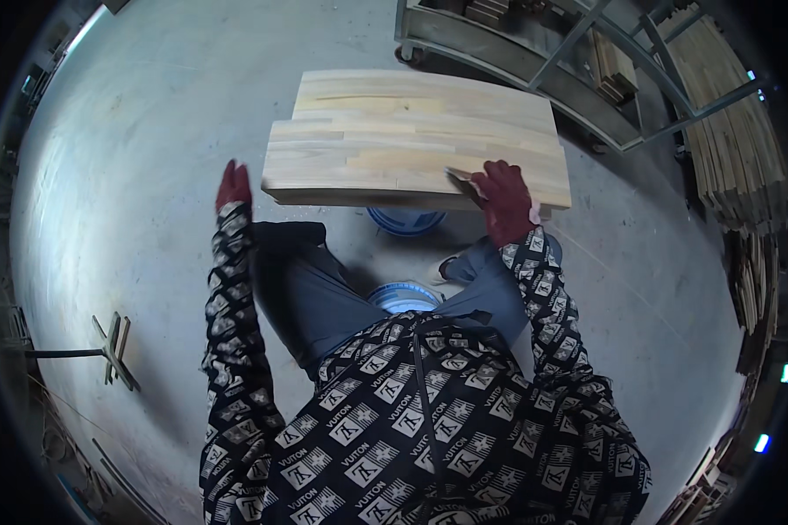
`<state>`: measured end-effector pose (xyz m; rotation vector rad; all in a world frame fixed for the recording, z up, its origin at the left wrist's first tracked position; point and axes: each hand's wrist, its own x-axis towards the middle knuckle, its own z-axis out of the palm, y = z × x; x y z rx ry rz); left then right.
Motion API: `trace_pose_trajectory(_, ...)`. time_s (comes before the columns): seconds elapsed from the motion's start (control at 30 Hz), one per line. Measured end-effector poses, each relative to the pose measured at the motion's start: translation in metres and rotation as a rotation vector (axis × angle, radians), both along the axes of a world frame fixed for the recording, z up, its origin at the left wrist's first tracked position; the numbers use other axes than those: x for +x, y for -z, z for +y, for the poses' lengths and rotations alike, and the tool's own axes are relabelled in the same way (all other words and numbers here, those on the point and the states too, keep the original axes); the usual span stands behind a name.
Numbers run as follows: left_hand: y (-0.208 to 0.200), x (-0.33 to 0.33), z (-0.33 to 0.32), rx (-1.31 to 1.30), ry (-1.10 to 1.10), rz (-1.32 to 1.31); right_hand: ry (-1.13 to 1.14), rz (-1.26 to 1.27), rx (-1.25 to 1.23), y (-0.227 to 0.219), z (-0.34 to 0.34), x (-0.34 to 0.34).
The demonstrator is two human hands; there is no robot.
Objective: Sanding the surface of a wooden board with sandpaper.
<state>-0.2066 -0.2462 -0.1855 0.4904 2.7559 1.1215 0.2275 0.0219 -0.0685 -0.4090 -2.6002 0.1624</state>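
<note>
In front of me lie light-coloured laminated wood panels (411,131), stacked with the upper one set slightly off the one below. My right hand (503,197), in a dark red glove, is closed on a thin flat dark piece with a pale edge (464,184) over the near right part of the top panel. Whether it is a scraper or folded abrasive I cannot tell. My left hand (234,185), gloved alike, is off the panels' left end with its fingers stretched out and nothing visible in it.
A blue bucket (407,220) stands under the panels, and another blue tub (404,297) is between my legs. A wheeled metal rack (473,48) holds wood pieces at the far right, beside tall board stacks (727,131). A wooden cross-shaped stand (114,353) is at left.
</note>
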Motion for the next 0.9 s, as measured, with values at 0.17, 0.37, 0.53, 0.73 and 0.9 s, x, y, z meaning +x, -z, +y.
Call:
trace_pose_trajectory(0.17, 0.000, -0.020, 0.098, 0.001, 0.115, 0.168, -0.012, 0.136, 0.068, -0.042, -0.003, -0.037)
trace_pose_trajectory(0.37, 0.011, 0.048, 0.137, -0.343, 0.174, 0.067, 0.171, -0.181, -0.024, 0.043, 0.021, 0.009)
trace_pose_trajectory(0.53, 0.019, 0.049, 0.113, -0.242, -0.016, 0.430, 0.115, -0.099, -0.113, 0.079, 0.007, -0.004)
trace_pose_trajectory(0.73, -0.028, 0.076, 0.108, -0.165, 0.056, 0.307, 0.227, -0.105, -0.028, 0.114, 0.032, -0.018)
trace_pose_trajectory(0.9, 0.027, 0.052, 0.106, -0.316, -0.165, 0.646, 0.200, -0.048, -0.028, 0.134, 0.029, -0.043)
